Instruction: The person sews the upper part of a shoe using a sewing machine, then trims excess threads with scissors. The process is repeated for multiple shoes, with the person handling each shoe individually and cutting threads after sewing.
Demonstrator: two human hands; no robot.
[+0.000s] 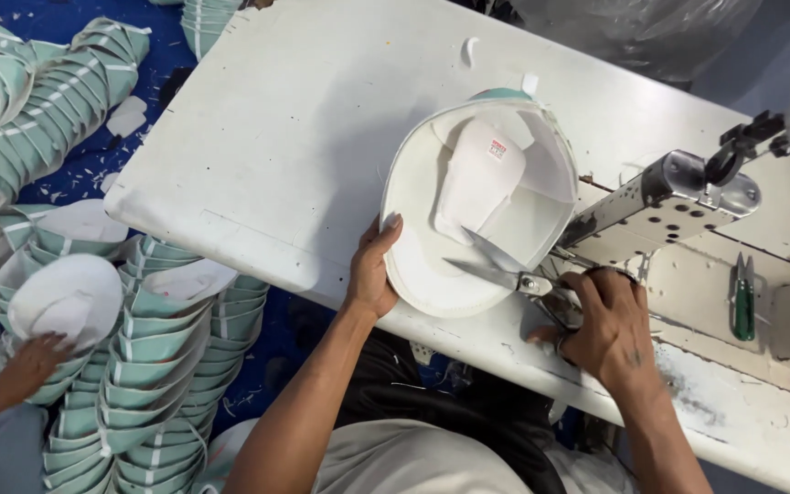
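Note:
A white cap piece, seen from its inside, with a white lining flap and a small label, lies on the white sewing table. My left hand grips its near left rim. My right hand holds metal scissors, whose open blades reach over the cap's near edge. The scissor handles are hidden in my fingers.
A sewing machine arm stands just right of the cap. A green thread snipper lies at the far right. Stacks of green-and-white caps fill the blue floor on the left, where another person's hand touches a white cap.

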